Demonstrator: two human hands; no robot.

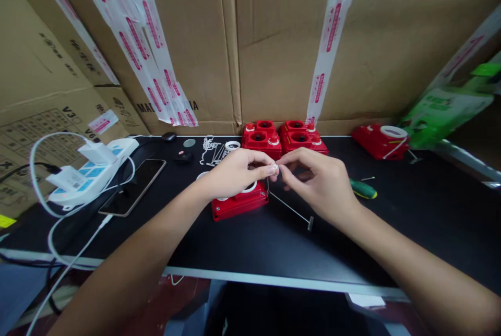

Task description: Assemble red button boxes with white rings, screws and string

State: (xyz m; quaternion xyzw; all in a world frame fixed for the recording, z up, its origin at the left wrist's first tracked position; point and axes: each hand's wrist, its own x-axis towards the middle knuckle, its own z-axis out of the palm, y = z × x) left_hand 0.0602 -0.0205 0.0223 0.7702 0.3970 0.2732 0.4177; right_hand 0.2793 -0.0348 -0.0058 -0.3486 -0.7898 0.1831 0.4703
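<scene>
My left hand [245, 171] is closed, thumb and index fingertips pinched on a small whitish piece [276, 169], too small to name. My right hand [319, 177] meets it there, its fingertips pinched at the same piece. Below my left fingers lies a red box [242, 204] with white rings on top, partly hidden by that hand. A thin metal rod or cord [287, 206] runs from near the box's right side toward a short metal crossbar [310, 223]; whether it joins the piece in my fingers, I cannot tell.
Two red boxes [261, 138] [301, 138] stand at the back, another red box [379, 141] at right. A green screwdriver [364, 189] lies beyond my right wrist. White cord and small metal parts [213, 151], a phone [133, 187], a power strip [92, 171] and a green bottle [442, 111] surround them.
</scene>
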